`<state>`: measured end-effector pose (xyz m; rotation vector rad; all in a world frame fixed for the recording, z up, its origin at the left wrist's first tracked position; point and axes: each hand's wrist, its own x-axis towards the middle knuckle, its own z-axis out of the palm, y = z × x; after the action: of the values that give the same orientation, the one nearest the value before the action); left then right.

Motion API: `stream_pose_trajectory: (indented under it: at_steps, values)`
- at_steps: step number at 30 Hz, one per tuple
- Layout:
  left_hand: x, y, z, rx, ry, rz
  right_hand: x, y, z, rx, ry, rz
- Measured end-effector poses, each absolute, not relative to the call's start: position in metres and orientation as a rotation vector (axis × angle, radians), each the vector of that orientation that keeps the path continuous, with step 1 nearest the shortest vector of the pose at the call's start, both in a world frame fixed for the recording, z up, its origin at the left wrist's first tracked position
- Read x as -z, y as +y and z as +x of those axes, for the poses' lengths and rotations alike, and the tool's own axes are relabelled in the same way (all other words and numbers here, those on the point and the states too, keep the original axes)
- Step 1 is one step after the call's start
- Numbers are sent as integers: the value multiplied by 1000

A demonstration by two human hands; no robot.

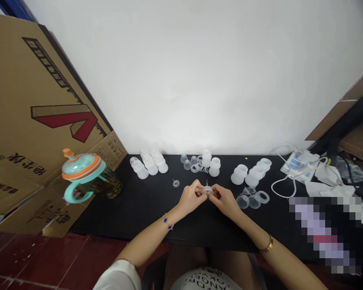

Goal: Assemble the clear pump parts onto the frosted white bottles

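White wall [199, 80] — black table [133, 217], red tiled floor [27, 257], printed brown cardboard [15, 121] at the left.

The light shirt [207, 280] bears dark capital letters, of which "ANO" can be read. Printed characters on the large cardboard box [15, 80], near a red angular mark [63, 119], and the blue-marked label [297, 162] on the right cannot be made out.

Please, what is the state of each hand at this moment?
Left hand: closed, fingers on the small clear ring part.
Right hand: closed, fingers on the same part.
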<state>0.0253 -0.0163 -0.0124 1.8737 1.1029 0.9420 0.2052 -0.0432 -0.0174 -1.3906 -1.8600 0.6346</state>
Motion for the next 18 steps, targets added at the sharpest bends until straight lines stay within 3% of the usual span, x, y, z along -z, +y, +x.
stream_pose_trajectory:
  at_steps: [18]
  values:
    - [15,-16,25,-945,1121,1881,19,-42,205,-634,-1858,-1396]
